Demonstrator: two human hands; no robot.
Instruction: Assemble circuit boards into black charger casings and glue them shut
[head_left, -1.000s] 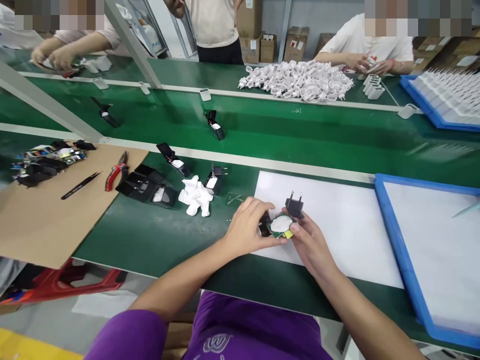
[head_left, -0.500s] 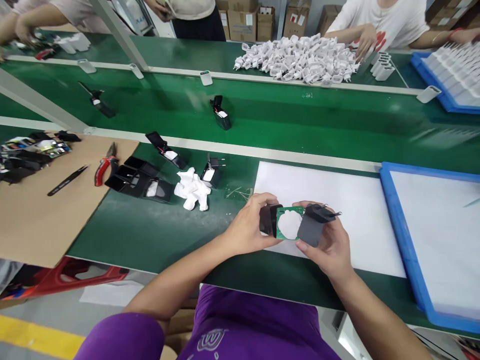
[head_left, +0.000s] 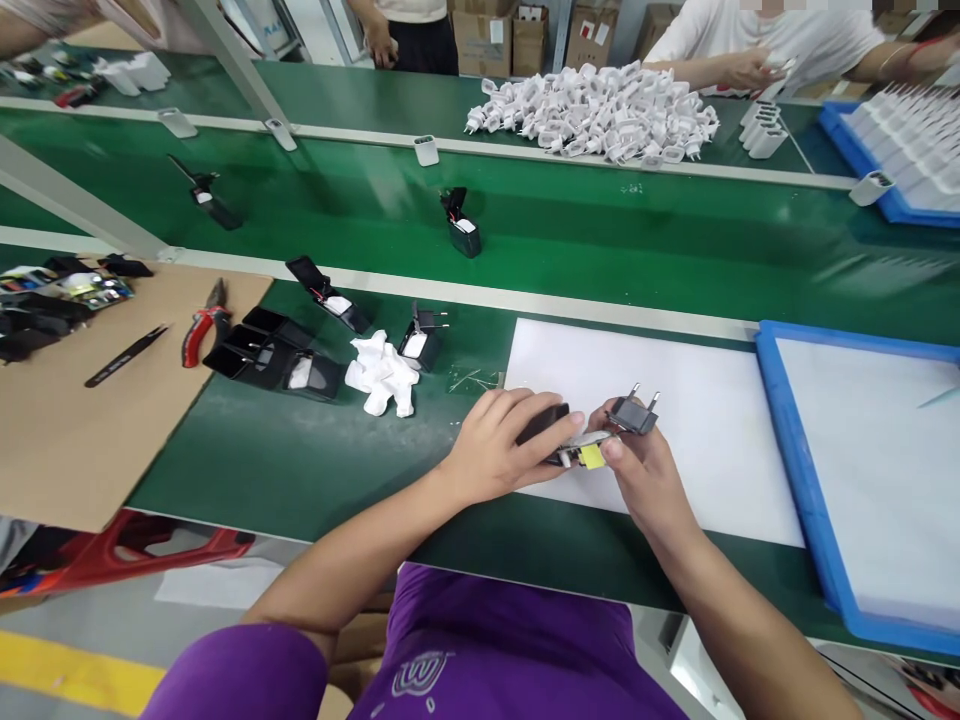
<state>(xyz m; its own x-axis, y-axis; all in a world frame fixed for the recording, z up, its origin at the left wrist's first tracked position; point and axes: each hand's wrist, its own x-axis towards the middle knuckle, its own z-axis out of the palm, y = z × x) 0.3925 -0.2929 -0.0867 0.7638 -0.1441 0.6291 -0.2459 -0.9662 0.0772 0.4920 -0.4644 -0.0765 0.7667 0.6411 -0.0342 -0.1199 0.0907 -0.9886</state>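
Observation:
My left hand (head_left: 504, 445) is closed around a black charger case (head_left: 541, 424). A circuit board with a yellow part (head_left: 592, 456) sticks out of the case towards the right. My right hand (head_left: 651, 475) grips the black plug cover (head_left: 631, 414), its two metal pins pointing up and away from me. The pieces are held together above a white sheet (head_left: 720, 440). To the left lie a crumpled white cloth-like piece (head_left: 382, 373) and an open charger with a plug (head_left: 418, 345). Several black cases (head_left: 274, 355) and another open charger (head_left: 330, 295) are beyond.
Red-handled pliers (head_left: 204, 325) and black tweezers (head_left: 126, 356) lie on a brown board (head_left: 67, 440). A blue-rimmed tray (head_left: 795, 470) stands at right. On the green conveyor (head_left: 337, 210) sit two open chargers. Across it, co-workers stand by a heap of white plugs (head_left: 592, 112).
My hands have turned the charger, so the board's edge and yellow part show instead of its white-coated face. The pins now point upward. The chargers on the conveyor have shifted right.

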